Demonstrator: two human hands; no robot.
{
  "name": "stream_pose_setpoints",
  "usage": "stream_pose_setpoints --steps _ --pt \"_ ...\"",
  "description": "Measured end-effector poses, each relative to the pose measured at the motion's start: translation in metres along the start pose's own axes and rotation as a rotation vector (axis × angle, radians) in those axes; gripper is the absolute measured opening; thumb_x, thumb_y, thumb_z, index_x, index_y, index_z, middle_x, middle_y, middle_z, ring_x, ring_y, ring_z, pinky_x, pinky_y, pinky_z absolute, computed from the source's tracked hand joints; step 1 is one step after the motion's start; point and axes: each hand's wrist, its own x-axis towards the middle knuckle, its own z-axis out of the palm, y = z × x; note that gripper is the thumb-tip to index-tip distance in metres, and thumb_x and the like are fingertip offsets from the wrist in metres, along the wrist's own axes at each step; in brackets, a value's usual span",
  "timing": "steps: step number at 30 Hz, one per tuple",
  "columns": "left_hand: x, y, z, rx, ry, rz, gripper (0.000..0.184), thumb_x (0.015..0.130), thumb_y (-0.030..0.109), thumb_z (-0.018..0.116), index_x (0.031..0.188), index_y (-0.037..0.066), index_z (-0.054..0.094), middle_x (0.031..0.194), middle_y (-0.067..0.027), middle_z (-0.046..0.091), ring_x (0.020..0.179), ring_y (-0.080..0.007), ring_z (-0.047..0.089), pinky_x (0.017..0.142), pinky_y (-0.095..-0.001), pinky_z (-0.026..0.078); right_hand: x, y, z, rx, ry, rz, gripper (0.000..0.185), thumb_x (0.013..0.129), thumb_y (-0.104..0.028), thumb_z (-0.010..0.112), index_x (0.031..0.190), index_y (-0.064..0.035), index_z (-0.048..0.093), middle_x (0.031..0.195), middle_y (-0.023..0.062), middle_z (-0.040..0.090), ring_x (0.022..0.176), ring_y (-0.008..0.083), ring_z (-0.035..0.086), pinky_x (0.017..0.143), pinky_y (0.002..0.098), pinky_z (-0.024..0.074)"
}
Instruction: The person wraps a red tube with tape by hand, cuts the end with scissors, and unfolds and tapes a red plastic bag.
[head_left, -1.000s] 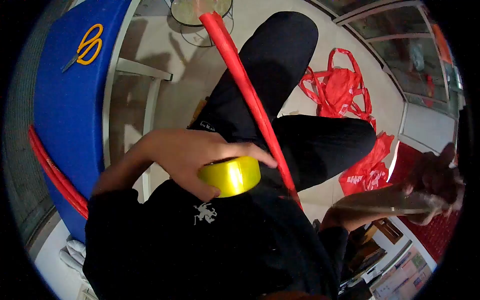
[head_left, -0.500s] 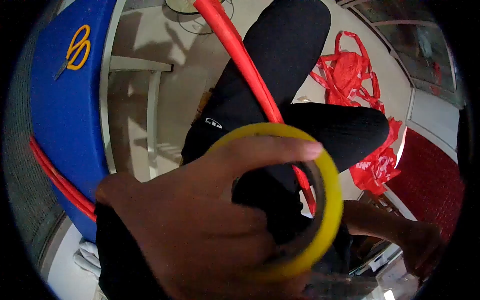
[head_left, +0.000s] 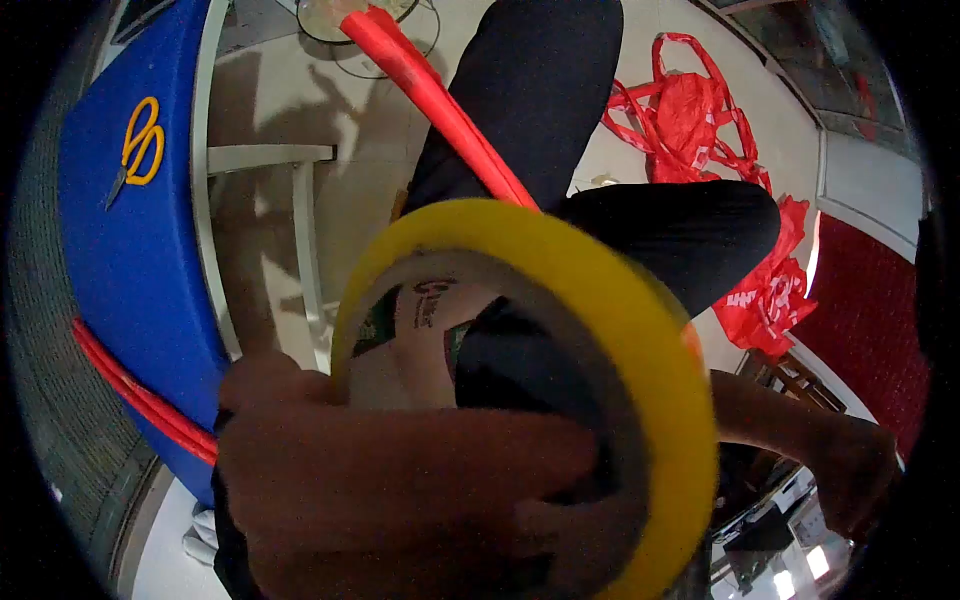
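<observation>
My left hand (head_left: 400,480) is large and dark in the foreground, closed on a yellow roll of tape (head_left: 675,420) held up near the camera, its open ring facing me. My right hand (head_left: 855,480) is bent at the lower right, its fingers closed on a clear tape strip (head_left: 790,578) that shows mostly as glare. Behind the roll, a long red rolled tube (head_left: 440,110) lies slanting across my black-trousered legs; its lower part is hidden.
Orange-handled scissors (head_left: 143,145) and thin red rods (head_left: 145,402) lie on a blue surface (head_left: 150,260) at the left. Red plastic bags (head_left: 690,120) are on the floor. A round-topped stool (head_left: 345,15) stands at the top, with a dark red panel (head_left: 870,330) at the right.
The yellow roll has come up from my lap towards the camera and turned its ring to face me. My right hand has moved downward, and the view has shifted.
</observation>
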Motion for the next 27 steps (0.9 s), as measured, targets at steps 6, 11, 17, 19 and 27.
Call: stream_pose_setpoints --steps 6,11,17,19,27 --pt "-0.012 0.001 -0.018 0.189 0.511 0.09 0.026 0.096 0.021 0.051 0.103 0.001 0.066 0.093 -0.01 0.069 0.089 -0.018 0.066 0.089 -0.0353 0.044 -0.015 0.002 0.007 -0.031 0.02 -0.024 0.022 0.094 -0.014 0.055 0.107 0.0031 0.059 0.106 0.0175 0.062 0.087 0.0239 0.064 0.069 0.0296 0.0559" --pt "-0.04 0.022 -0.049 0.688 1.18 0.211 0.027 0.095 0.019 0.051 0.102 -0.001 0.069 0.095 -0.0113 0.07 0.09 -0.017 0.065 0.085 -0.0306 0.048 -0.035 0.0 0.052 -0.265 -0.07 -0.375 0.023 0.093 -0.013 0.055 0.108 0.0037 0.059 0.107 0.0183 0.063 0.088 0.0253 0.065 0.07 0.0308 0.0575" --pt "-0.158 0.03 -0.128 1.756 1.282 -0.558 0.026 0.095 0.025 0.053 0.105 0.011 0.072 0.095 -0.0124 0.072 0.089 -0.0206 0.068 0.079 -0.0321 0.052 -0.071 -0.093 0.126 0.666 -0.331 0.603 0.016 0.091 -0.005 0.058 0.105 0.0029 0.062 0.105 0.0153 0.063 0.078 0.0145 0.061 0.059 0.0207 0.0497" --pt "-0.199 0.021 -0.142 1.822 1.235 -0.996 0.029 0.093 0.031 0.053 0.111 0.015 0.069 0.095 -0.0169 0.071 0.089 -0.0302 0.068 0.078 -0.0383 0.052 -0.069 -0.123 0.132 0.807 -0.565 0.819 0.014 0.091 -0.007 0.061 0.101 0.0019 0.064 0.095 0.0106 0.065 0.062 0.0092 0.056 0.049 0.0188 0.0417" --pt "-0.234 -0.01 -0.115 1.881 1.17 -1.113 0.033 0.091 0.031 0.054 0.118 0.018 0.067 0.103 -0.0184 0.064 0.09 -0.0343 0.063 0.079 -0.0428 0.05 -0.066 -0.192 0.179 1.014 -0.647 0.835 0.01 0.088 -0.003 0.066 0.096 0.0017 0.066 0.084 0.0071 0.067 0.06 0.0075 0.057 0.05 0.0178 0.0427"
